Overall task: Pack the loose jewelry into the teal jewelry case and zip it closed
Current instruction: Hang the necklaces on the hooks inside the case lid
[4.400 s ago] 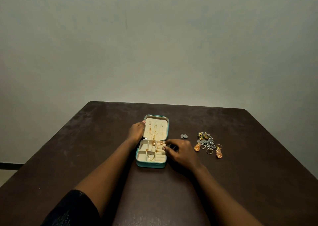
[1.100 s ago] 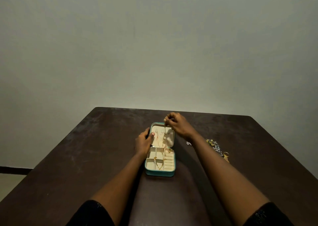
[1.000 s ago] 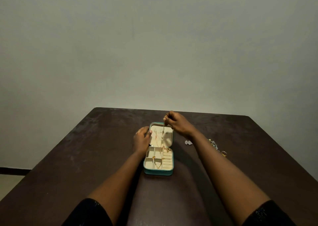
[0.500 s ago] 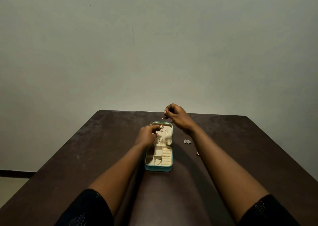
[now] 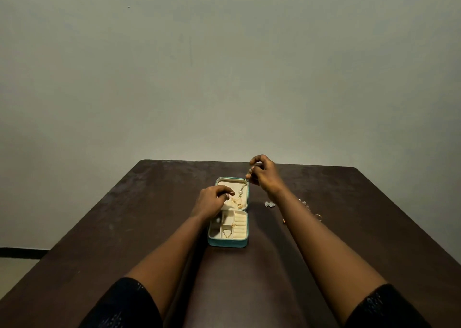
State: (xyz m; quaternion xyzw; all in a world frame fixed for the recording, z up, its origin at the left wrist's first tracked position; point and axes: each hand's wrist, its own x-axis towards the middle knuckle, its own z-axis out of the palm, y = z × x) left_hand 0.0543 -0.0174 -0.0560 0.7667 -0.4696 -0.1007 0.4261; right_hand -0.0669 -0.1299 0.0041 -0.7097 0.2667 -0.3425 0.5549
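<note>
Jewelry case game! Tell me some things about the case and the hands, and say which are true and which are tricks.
1. The case is open. True.
2. The case is red. False: it is teal outside and cream inside.
3. A small silver piece lies on the table to the right of the case. True.
4. Both hands lie flat on the table. False: the left hand is over the lid with curled fingers, and the right hand is lifted by the lid's far corner.
5. A gold chain lies in the lid. True.
</note>
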